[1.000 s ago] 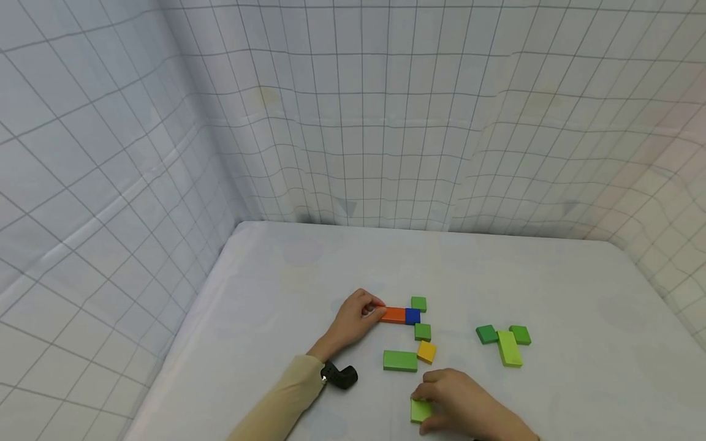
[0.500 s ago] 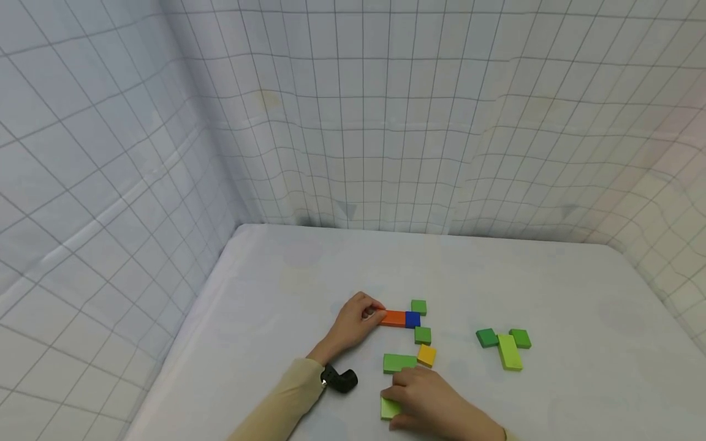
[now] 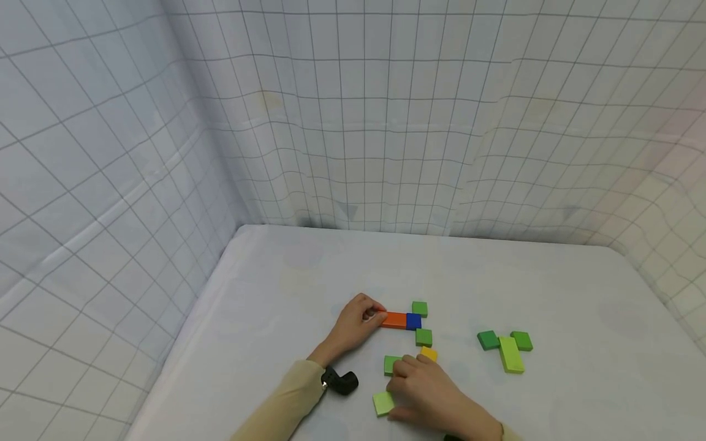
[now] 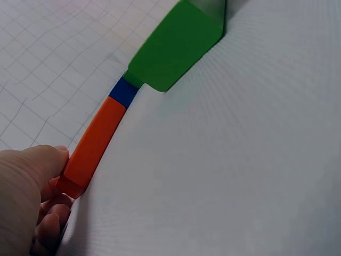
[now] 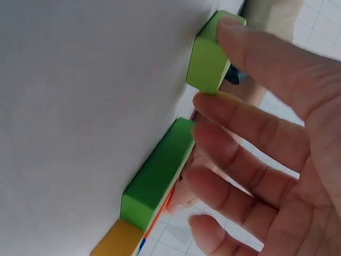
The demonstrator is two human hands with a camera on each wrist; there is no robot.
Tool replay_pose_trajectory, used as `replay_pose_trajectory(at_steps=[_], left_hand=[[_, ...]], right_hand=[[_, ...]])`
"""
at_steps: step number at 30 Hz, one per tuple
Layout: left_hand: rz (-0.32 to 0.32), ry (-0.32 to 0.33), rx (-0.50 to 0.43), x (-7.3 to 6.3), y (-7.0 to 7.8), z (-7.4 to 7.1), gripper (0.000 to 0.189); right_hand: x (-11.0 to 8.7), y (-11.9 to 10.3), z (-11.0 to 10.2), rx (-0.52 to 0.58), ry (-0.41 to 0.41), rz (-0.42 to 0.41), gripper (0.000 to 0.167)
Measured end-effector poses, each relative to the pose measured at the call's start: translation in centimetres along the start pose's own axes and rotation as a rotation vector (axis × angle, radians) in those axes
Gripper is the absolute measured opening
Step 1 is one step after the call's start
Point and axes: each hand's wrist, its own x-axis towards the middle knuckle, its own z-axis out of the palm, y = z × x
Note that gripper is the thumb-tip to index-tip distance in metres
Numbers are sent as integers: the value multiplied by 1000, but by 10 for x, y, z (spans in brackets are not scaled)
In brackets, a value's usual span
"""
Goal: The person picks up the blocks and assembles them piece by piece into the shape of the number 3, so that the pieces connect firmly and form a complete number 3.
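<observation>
My left hand (image 3: pixel 353 321) pinches the left end of an orange-red block (image 3: pixel 395 320) between thumb and fingers. A blue block (image 3: pixel 413 321) butts against that block's other end. At the front, my right hand (image 3: pixel 430 392) is beside a light green block (image 3: pixel 382 404) lying slightly turned on the table. In the right wrist view, the thumb tip overlaps one end of this light green block (image 5: pixel 208 61), and the index fingertip is right at the other. Its fingers are spread loosely. The hand partly covers a longer green block (image 3: pixel 390 365) and a yellow block (image 3: pixel 429 353).
Small green blocks, one behind (image 3: pixel 420 309) and one in front (image 3: pixel 423 337), lie by the blue block. Farther right, a lime block (image 3: pixel 512 355) sits with a dark green block (image 3: pixel 488 340) and a green block (image 3: pixel 521 341). Gridded white cloth (image 3: pixel 353 135) hangs behind the table.
The right hand has carried the light green block leftward, then loosened around it; the block has turned slightly and more of it shows. The left hand keeps its hold on the orange-red block.
</observation>
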Motion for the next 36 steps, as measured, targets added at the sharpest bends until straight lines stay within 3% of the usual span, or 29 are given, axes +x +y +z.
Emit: replay_pose_trajectory(at_steps=[12,20,36], left_hand=[[4,6,7,0,-2,1,17],[-58,-19,20,1,-1,1,18],[-61,-17,21,1,-1,2,19]], right_hand=[[15,0,11,-23,80,40,38],[27,2,12,-26,121,70,36],[37,6,12,-6,116,167,36]])
